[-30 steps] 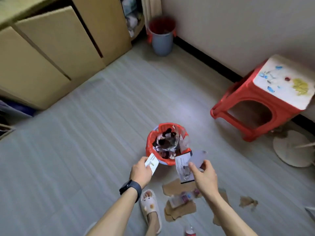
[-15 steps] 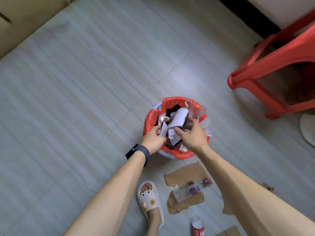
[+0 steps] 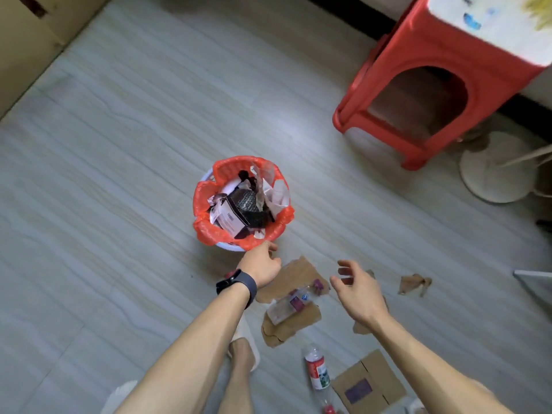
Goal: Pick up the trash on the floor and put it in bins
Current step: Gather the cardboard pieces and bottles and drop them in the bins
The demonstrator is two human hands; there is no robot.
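Both hands are empty, with loose fingers: the left hand (image 3: pixel 263 265) is just beside the bin (image 3: pixel 209 201), the right hand (image 3: pixel 357 289) is above the floor (image 3: pixel 119 174). Cardboard pieces (image 3: pixel 294 274), a clear wrapper (image 3: pixel 283 307) and a plastic bottle (image 3: pixel 317 369) lie on the floor near the full bin.

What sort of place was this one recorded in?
Most likely a room in a home: a red plastic stool by the wall, a small red-lined bin on the grey plank-look floor, and wooden cabinet fronts at upper left.
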